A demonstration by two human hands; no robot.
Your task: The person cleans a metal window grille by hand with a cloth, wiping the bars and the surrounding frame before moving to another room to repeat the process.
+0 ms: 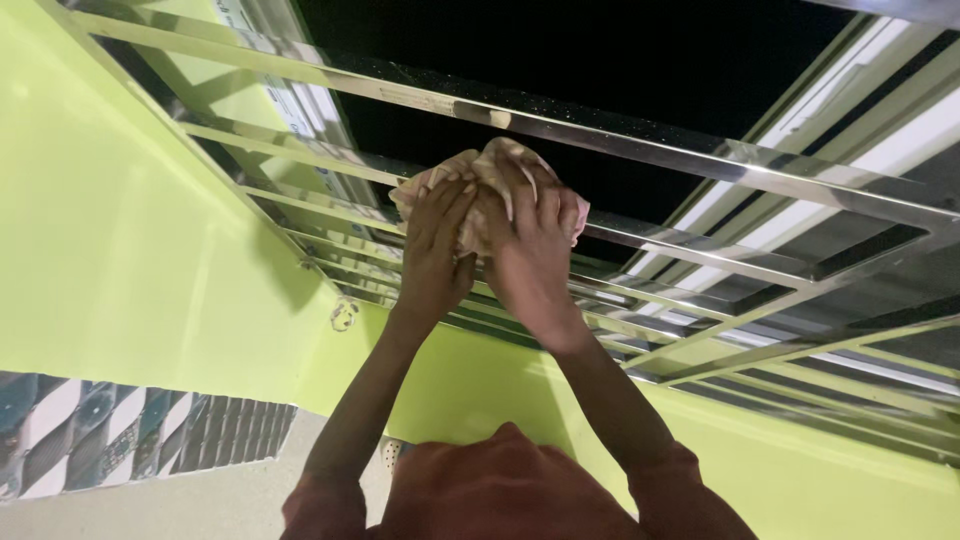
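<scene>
Both hands press a crumpled pale cloth [487,195] against the steel bars of a window grille [700,160], left hand [437,240] and right hand [525,235] clutching it together, arms stretched up to bear on the metal beside a lime-green wall [130,230].

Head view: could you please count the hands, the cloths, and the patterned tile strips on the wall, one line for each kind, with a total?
Hands: 2, the left hand and the right hand, both pressed on the cloth
Cloths: 1, a crumpled pale cloth against the steel window grille
Patterned tile strips: 1, low on the green wall
Total: 4
</scene>
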